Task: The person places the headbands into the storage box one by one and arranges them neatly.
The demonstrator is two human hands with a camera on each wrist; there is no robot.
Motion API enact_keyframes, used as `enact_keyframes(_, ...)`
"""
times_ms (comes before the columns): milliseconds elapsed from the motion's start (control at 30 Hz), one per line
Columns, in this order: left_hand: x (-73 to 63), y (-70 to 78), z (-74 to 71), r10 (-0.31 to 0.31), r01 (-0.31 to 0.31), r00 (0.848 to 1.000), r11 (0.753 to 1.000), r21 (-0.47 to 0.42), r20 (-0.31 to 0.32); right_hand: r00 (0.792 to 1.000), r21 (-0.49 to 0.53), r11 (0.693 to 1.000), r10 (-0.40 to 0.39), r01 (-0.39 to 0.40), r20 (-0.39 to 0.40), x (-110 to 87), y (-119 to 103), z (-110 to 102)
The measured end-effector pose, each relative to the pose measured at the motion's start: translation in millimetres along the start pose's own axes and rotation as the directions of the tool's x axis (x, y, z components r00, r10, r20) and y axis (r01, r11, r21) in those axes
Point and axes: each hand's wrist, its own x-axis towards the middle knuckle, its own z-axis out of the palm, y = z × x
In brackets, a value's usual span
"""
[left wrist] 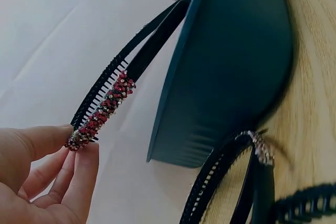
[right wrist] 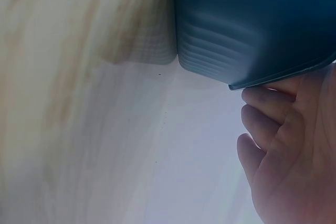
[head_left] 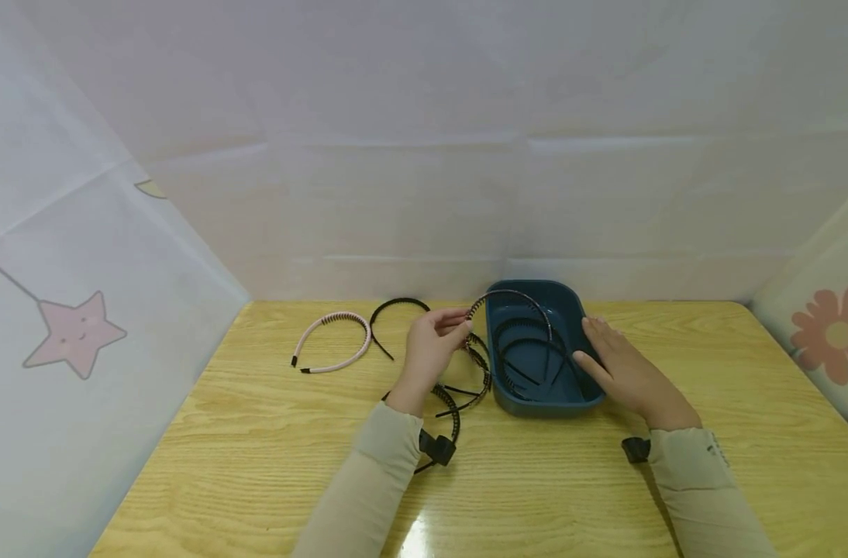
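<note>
My left hand (head_left: 427, 353) pinches a black toothed headband (left wrist: 105, 106) between thumb and fingers, at a stretch covered with red and pale beads. The headband's arch rises over a dark blue plastic bin (head_left: 549, 410), above the headbands lying inside it. At the bin's right rim rests my right hand (head_left: 622, 376), its fingers fairly straight along the edge. In the right wrist view, its fingers (right wrist: 268, 124) touch the underside of the rim. Close under my left hand, a headband with pale beads (left wrist: 262, 149) lies beside the bin.
A pink headband (head_left: 338, 368) lies on the left of the wooden table (head_left: 256, 465), with a thin black headband (head_left: 399, 300) next to it. Another black headband (head_left: 455, 415) is partly hidden by my left wrist. Pale sheeting (head_left: 396, 194) hangs behind the table.
</note>
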Motion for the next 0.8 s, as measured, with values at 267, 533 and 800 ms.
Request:
enact_keyframes(267,6.9,-0.8,24.0,-0.011,0.01,1.0,0.997,0.08,0.019,1.0,0.003,1.0,-0.006,0.006,-0.003,0.6,1.3,0.0)
enact_keyframes(533,7.8,-5.9,41.1,0.016,-0.026,0.999,0.971,0.239,0.047,1.0,0.005,1.0,-0.01,0.01,-0.003,2.5,2.2,2.5)
enact_keyframes(800,7.0,-2.0,54.7,0.114,-0.132,0.991,0.907,0.4,0.07,1.0,0.003,1.0,-0.007,0.007,0.002,2.5,0.0,0.7)
